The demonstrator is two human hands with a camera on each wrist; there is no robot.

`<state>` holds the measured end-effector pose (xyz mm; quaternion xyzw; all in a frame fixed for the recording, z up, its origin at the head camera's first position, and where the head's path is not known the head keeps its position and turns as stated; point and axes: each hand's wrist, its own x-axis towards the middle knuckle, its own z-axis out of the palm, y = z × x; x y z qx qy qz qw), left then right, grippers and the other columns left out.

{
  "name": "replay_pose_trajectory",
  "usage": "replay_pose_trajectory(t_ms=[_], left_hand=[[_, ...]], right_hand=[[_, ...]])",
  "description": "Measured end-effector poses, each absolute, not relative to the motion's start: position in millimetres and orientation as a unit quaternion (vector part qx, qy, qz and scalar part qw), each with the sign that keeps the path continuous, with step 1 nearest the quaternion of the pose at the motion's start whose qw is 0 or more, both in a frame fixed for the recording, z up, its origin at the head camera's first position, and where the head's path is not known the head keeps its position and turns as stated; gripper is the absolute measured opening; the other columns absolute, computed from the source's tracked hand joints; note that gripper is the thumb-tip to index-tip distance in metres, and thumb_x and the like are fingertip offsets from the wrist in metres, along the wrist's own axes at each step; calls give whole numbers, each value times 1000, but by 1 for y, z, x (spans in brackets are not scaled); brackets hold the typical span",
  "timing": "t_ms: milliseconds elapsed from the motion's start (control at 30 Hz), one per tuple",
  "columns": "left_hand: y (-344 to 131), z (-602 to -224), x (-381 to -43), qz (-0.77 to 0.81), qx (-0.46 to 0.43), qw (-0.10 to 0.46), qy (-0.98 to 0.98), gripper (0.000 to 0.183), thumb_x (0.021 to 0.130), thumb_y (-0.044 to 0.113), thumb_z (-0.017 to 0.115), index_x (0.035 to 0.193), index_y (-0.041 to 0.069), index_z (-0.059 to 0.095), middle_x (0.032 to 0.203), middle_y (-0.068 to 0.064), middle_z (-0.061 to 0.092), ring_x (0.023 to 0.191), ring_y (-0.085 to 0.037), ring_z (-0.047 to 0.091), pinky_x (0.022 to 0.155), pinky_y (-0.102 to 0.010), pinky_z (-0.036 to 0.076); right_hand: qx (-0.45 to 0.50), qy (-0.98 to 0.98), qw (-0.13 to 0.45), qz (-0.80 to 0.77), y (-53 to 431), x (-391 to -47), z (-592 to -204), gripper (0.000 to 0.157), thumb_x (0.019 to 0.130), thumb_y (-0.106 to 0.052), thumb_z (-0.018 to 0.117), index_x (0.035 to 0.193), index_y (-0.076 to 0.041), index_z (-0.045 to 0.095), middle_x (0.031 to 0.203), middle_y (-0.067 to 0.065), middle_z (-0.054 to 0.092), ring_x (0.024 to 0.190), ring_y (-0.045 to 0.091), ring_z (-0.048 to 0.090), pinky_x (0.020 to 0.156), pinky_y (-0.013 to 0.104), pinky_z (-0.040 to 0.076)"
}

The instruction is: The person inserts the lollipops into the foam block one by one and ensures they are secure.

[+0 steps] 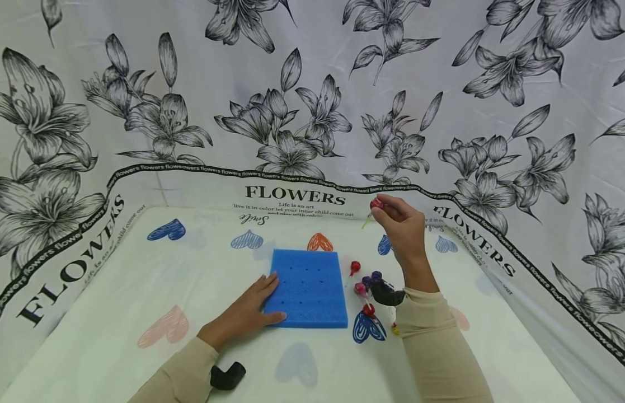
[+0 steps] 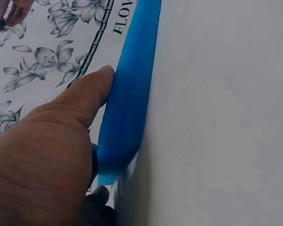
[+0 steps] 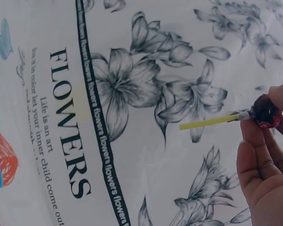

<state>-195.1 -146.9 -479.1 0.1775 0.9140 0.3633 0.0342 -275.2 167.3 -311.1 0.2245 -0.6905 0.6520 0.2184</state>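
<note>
A red-wrapped lollipop [image 3: 268, 113] is pinched by its head between the thumb and fingers of my right hand [image 1: 403, 224], raised above the far right part of the table. Its yellow stick [image 3: 207, 122] points down and to the left in the head view. My left hand [image 1: 249, 308] rests against the left side of a blue foam block [image 1: 307, 288], thumb at the near corner and fingers on the left edge. Small dark holes in rows mark the block's top. In the left wrist view, the thumb [image 2: 92, 89] touches the block's side.
Right of the block lie several wrapped lollipops, among them a red one [image 1: 355, 266], a purple one [image 1: 376, 276] and a pink one [image 1: 360, 288]. A yellow wrapper [image 1: 395, 329] peeks out beside the right sleeve. A heart-printed white cloth [image 1: 216, 252] covers the table; a flower-printed curtain [image 1: 191, 157] hangs behind.
</note>
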Motion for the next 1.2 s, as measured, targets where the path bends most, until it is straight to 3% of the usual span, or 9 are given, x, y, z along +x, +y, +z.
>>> replay_pose_trajectory(t_ms=[600,833,1000,1200], left_hand=[[-146,-481,-195,356,172,32,918,90,84,54,68,151,6,31,158,-8,20,144,-33,10,109,-57,20],[-146,-477,-194,360,171,36,916,90,84,52,69,151,5,31,158,-8,20,143,-37,13,109,-57,21],[-147,-476,-194,361,166,44,917,91,84,54,69,151,7,31,158,-6,21,140,-46,16,107,-59,23],[-147,-477,-196,354,162,50,920,91,83,55,69,151,9,32,158,-5,22,139,-47,18,107,-60,23]], right_hand=[[310,-652,230,652,98,-262,-315,31,88,2,68,118,10,63,107,22,63,95,23,66,81,32,54],[301,-678,188,644,71,-268,-340,30,88,6,66,117,11,63,106,22,61,94,22,64,85,30,51],[284,-699,160,636,58,-262,-349,29,87,10,65,116,15,61,108,28,60,95,33,63,84,32,51],[268,-731,140,612,52,-264,-364,28,88,6,65,116,14,62,108,28,62,97,39,63,85,36,52]])
